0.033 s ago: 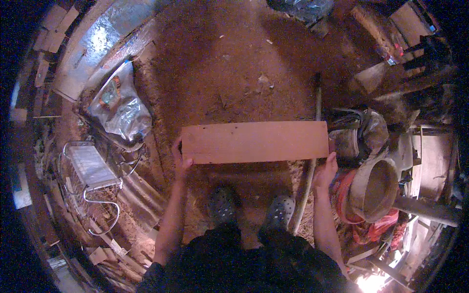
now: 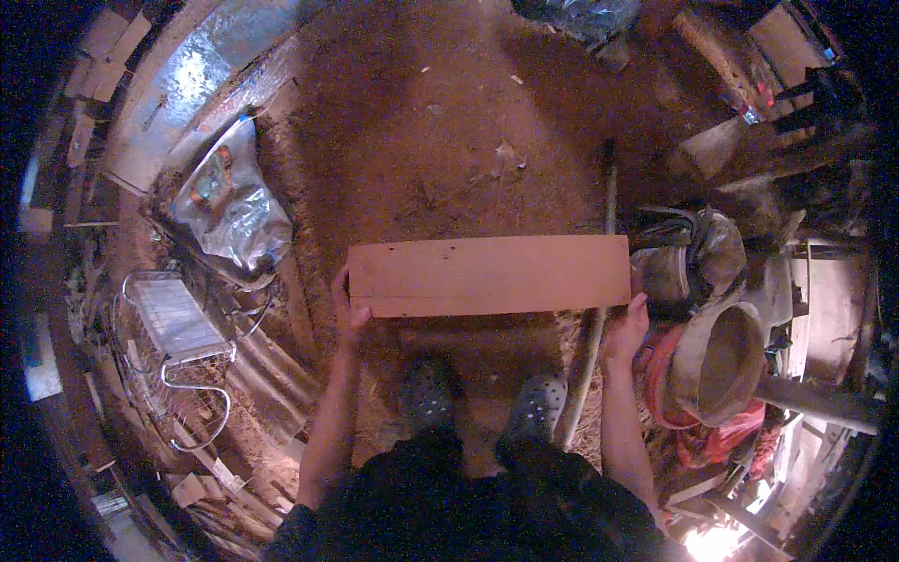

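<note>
A flat rectangular wooden board (image 2: 487, 275) spans the space between my hands, raised above the dirt floor with its long side running left to right. My left hand (image 2: 351, 304) grips its left end, thumb on the upper face and the other fingers mostly hidden behind. At the opposite end my right hand (image 2: 629, 328) holds on the same way, its thumb at the near corner. A few small dark marks show along the board's far edge. Below it, my feet in perforated clogs (image 2: 538, 405) stand apart.
A long pole (image 2: 585, 379) lies by my right foot. Farther right are a round tub (image 2: 719, 365) and a red basin (image 2: 660, 375). To the left stand a white wire rack (image 2: 178, 318) and a shiny plastic bag (image 2: 239, 220). Wood scraps (image 2: 220, 506) lie at lower left.
</note>
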Motion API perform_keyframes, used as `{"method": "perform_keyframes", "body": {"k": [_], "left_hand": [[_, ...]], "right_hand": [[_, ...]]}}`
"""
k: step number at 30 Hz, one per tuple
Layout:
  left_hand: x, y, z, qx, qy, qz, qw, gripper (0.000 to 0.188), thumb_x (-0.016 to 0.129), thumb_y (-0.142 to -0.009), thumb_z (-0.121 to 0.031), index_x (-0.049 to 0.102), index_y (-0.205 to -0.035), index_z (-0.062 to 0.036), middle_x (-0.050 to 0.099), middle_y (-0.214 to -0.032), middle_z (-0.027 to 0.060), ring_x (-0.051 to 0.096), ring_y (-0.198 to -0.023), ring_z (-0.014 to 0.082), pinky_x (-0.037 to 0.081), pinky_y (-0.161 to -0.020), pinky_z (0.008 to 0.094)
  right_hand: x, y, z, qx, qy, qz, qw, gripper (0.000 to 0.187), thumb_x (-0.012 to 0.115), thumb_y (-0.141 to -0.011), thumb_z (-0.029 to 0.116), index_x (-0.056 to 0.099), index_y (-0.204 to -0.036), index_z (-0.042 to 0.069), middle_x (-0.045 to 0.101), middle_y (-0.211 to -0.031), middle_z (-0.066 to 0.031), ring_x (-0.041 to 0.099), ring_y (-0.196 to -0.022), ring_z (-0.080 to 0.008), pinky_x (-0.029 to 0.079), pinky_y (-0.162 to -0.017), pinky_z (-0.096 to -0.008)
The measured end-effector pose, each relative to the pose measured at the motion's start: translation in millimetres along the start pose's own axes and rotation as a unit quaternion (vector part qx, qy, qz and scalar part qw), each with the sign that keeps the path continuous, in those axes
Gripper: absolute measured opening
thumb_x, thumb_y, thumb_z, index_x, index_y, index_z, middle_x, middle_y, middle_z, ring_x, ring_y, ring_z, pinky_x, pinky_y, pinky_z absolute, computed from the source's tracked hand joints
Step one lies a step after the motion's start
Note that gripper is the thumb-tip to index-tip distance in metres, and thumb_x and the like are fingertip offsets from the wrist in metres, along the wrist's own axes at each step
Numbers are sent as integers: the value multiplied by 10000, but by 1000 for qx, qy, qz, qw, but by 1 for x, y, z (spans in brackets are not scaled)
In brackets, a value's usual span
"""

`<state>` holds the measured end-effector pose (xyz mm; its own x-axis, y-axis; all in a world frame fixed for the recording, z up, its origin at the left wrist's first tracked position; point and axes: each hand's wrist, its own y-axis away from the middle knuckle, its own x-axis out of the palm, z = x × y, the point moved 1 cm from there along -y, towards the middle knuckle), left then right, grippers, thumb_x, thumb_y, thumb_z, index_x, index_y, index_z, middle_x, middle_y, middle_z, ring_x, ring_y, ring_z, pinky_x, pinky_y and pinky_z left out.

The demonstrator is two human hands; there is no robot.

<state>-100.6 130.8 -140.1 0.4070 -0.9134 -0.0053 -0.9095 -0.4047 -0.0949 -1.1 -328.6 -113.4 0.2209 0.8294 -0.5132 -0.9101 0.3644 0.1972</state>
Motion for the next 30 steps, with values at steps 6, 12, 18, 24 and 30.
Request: {"method": "perform_keyframes", "body": {"k": [6,12,18,24,30], "left_hand": [[6,-3,-34,4,-98,17,995,906,602,-760,-544,265,-1429,-34,324,-1438,152,311,-1338,304,210,-1118,442],[8,-36,-24,46,9,-67,997,733,458,-889,-555,336,-1388,-32,405,-1378,132,341,-1311,262,242,-1102,411],[26,-42,-13,-71,291,-78,951,697,376,-941,-567,346,-1383,-28,406,-1385,109,377,-1289,244,252,-1101,391],[30,-33,-40,-23,127,-96,987,641,359,-961,-533,350,-1376,-45,426,-1368,112,411,-1259,247,284,-1085,396],[31,-36,-43,-7,129,-92,987,639,367,-958,-533,325,-1380,-56,455,-1342,152,440,-1240,275,333,-1064,408]], "right_hand": [[-23,22,51,-94,55,8,994,435,472,-987,244,466,-1316,-40,557,-1275,-149,523,-1164,-243,371,-1008,-340],[8,29,116,-342,306,109,882,450,530,-926,152,456,-1361,60,504,-1337,-183,403,-1310,-340,315,-1081,-368],[89,57,169,-535,323,328,709,447,594,-879,212,513,-1301,90,479,-1378,-120,398,-1313,-340,331,-1078,-442],[203,106,215,-612,170,410,655,429,554,-893,264,520,-1278,77,495,-1366,-100,379,-1329,-313,307,-1102,-442],[216,106,209,-600,134,417,669,435,554,-886,257,510,-1272,60,496,-1361,-100,357,-1342,-309,318,-1094,-442]]}}
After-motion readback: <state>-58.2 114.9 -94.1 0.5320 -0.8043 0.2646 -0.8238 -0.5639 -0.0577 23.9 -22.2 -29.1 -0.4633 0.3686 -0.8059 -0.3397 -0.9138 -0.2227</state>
